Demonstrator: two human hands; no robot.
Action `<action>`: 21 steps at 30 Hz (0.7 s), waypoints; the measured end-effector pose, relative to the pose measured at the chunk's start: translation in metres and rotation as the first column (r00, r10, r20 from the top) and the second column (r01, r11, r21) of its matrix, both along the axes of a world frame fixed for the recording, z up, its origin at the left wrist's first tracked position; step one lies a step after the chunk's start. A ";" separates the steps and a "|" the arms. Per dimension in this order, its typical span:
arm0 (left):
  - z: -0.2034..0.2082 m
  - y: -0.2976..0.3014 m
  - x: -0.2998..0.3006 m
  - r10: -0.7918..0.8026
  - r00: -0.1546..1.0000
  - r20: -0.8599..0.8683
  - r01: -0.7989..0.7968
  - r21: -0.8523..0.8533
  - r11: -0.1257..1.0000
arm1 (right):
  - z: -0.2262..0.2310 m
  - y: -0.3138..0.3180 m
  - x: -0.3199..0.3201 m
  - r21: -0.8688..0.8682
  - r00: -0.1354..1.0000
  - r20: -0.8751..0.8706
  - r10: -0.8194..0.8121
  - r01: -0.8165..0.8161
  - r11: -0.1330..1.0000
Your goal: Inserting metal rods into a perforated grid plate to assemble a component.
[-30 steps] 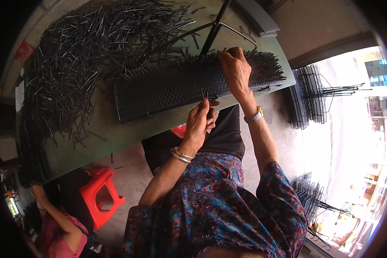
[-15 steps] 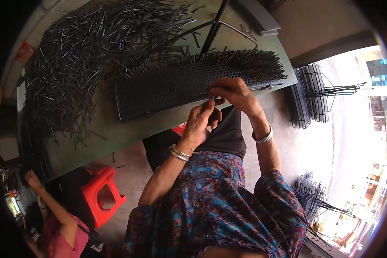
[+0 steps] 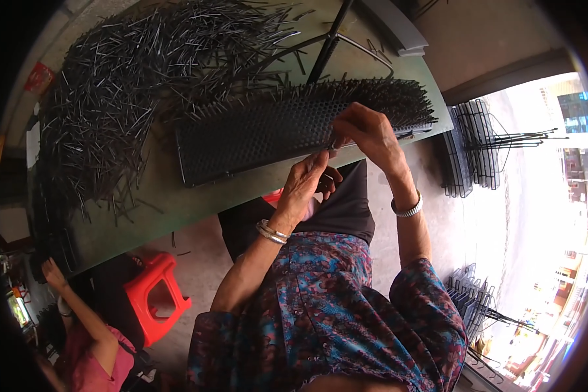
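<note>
- Green worktable (image 3: 176, 209): long black perforated plastic strip (image 3: 255, 140) lies across it.
- My right hand (image 3: 369, 130) pinches a thin black pin (image 3: 334, 151) at the strip's near edge.
- My left hand (image 3: 307, 183), loosely curled, may hold more; I cannot tell.
- Step, I judge: seating pins; next needs hole alignment.
- Heap of loose black pins (image 3: 111, 104) behind.

A single head-worn fisheye view looks steeply down from above the person's chest, close over the fingers (image 3: 325, 157). Beyond the fingers the green counter (image 3: 196, 202) curves away; floor lies below them.
</note>
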State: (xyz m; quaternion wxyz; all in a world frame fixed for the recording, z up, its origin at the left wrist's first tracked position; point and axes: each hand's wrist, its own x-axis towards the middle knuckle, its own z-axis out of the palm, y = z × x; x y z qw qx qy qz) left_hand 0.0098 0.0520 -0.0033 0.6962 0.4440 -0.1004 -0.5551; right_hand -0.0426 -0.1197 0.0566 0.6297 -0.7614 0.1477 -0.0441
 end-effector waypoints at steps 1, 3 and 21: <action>0.000 -0.001 0.000 0.052 0.999 -0.009 -0.052 0.033 0.998 | 0.007 0.003 0.003 -0.162 0.985 0.066 -0.159 0.168 0.972; -0.001 0.001 0.002 0.065 0.998 -0.024 -0.063 0.061 0.996 | 0.009 0.004 0.010 -0.348 0.907 0.253 -0.336 0.410 0.843; -0.002 0.010 0.000 0.069 0.997 0.035 -0.072 0.084 0.994 | -0.028 -0.026 0.041 -0.676 0.875 0.397 -0.277 0.483 0.557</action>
